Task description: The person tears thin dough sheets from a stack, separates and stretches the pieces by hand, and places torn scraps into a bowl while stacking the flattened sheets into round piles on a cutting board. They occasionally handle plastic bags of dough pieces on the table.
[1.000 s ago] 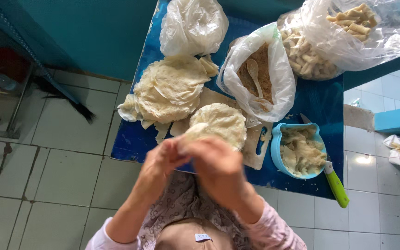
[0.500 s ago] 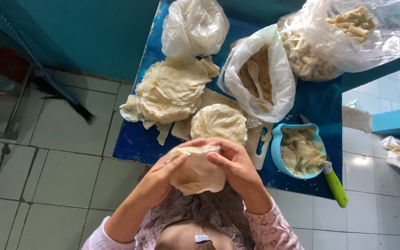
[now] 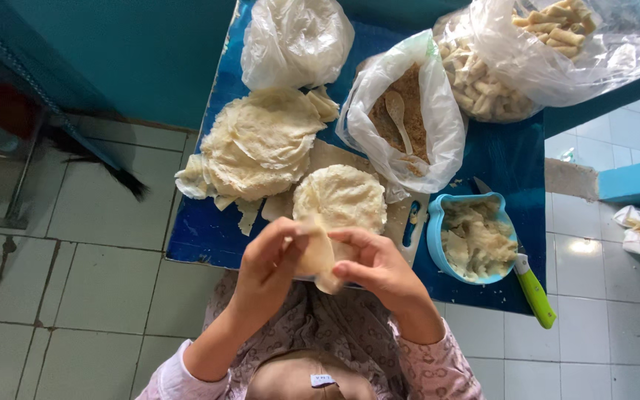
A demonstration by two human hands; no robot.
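Observation:
My left hand (image 3: 267, 268) and my right hand (image 3: 376, 268) together pinch a thin, pale round wrapper (image 3: 315, 255), folded between the fingers just above my lap. Right behind the hands, a flat stack of round wrappers (image 3: 341, 198) lies on a cutting board (image 3: 406, 222) on the blue table (image 3: 209, 230). A bigger heap of crumpled wrappers (image 3: 261, 144) sits to its left. To the right of my right hand stands a blue bowl (image 3: 472, 238) of pale filling.
A green-handled knife (image 3: 533, 292) lies by the bowl. An open plastic bag of brown crumbs with a spoon (image 3: 401, 118) stands behind the board. Two bags of rolled pieces (image 3: 557, 44) and a knotted white bag (image 3: 294, 41) fill the back. Tiled floor (image 3: 75, 296) lies around.
The wrapper, held spread wide between both hands half a second ago, is now folded smaller and pinched between the fingertips. The hands have drawn closer together.

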